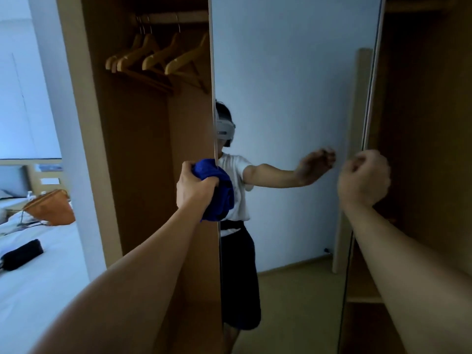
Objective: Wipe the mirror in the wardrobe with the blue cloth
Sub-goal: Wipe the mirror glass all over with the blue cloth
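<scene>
The tall mirror (293,72) is a wardrobe door panel filling the middle of the view. My left hand (195,186) grips the bunched blue cloth (217,190) against the mirror's left edge at about chest height. My right hand (364,178) has its fingers curled round the mirror's right edge, holding the door. The glass reflects a person in a white top and dark skirt, along with both arms.
An open wardrobe bay on the left holds several wooden hangers (158,57) on a rail. A bed (38,272) at far left carries an orange bag (51,209) and a black case (21,254). Dark wardrobe shelves (421,149) lie to the right.
</scene>
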A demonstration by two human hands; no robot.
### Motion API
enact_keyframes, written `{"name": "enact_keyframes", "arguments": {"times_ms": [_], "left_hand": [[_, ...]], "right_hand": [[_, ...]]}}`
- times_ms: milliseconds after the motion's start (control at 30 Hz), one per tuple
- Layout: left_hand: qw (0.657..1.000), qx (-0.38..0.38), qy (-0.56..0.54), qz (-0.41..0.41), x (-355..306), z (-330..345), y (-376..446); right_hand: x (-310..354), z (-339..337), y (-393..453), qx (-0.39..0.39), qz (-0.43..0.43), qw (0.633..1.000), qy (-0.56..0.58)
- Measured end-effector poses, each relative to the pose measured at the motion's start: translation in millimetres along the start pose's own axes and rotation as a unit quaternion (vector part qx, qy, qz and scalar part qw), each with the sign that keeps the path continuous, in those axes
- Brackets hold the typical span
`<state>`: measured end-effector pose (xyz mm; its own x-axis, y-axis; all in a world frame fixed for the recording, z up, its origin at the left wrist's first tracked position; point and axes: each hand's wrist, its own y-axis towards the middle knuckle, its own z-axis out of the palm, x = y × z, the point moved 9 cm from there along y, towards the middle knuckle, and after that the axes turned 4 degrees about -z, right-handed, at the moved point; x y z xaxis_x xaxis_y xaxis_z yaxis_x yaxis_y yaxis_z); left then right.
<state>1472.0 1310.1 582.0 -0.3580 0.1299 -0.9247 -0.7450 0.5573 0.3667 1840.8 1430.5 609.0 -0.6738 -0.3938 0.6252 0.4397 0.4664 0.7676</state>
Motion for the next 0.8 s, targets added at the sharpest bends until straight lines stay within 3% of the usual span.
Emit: {"name": "enact_keyframes", "arguments": {"times_ms": [133, 333, 400, 500, 567, 600, 633, 667, 700, 800], "left_hand": [[0.997, -0.072, -0.024, 0.017, -16.5, -24.8, -14.7], [0.984, -0.149, -0.080, 0.061, -43.2, -57.7, -36.2], [0.979, -0.162, -0.080, 0.094, -52.6, -64.2, -45.3], [0.972, -0.154, -0.054, 0.168, -68.4, -62.4, -60.1], [0.968, -0.123, -0.018, 0.219, -80.6, -51.2, -72.2], [0.963, -0.103, 0.017, 0.249, -88.2, -42.5, -79.6], [0.956, -0.078, 0.059, 0.275, -94.4, -31.3, -86.6], [0.951, -0.045, 0.091, 0.293, -99.5, -19.3, -93.3], [0.951, 0.000, 0.103, 0.293, -101.2, -7.2, -96.4], [0.951, 0.198, 0.048, 0.233, -100.5, 24.5, -101.4]], "right_hand": [[67.9, 33.7, -36.0, 0.132, -0.089, 0.983, 0.095], [137.9, 58.0, -85.8, 0.274, -0.118, 0.925, 0.237], [145.2, 62.5, -93.5, 0.302, -0.066, 0.894, 0.325], [163.2, 74.4, -114.3, 0.453, 0.065, 0.766, 0.451], [186.0, 72.7, -136.8, 0.579, 0.102, 0.628, 0.510], [196.7, 66.9, -144.3, 0.610, 0.120, 0.554, 0.553], [203.0, 59.6, -146.8, 0.617, 0.139, 0.504, 0.587], [205.3, 56.0, -146.7, 0.616, 0.153, 0.472, 0.612], [204.2, 52.9, -145.4, 0.611, 0.158, 0.464, 0.622], [185.3, 48.7, -138.3, 0.590, 0.186, 0.466, 0.632]]}}
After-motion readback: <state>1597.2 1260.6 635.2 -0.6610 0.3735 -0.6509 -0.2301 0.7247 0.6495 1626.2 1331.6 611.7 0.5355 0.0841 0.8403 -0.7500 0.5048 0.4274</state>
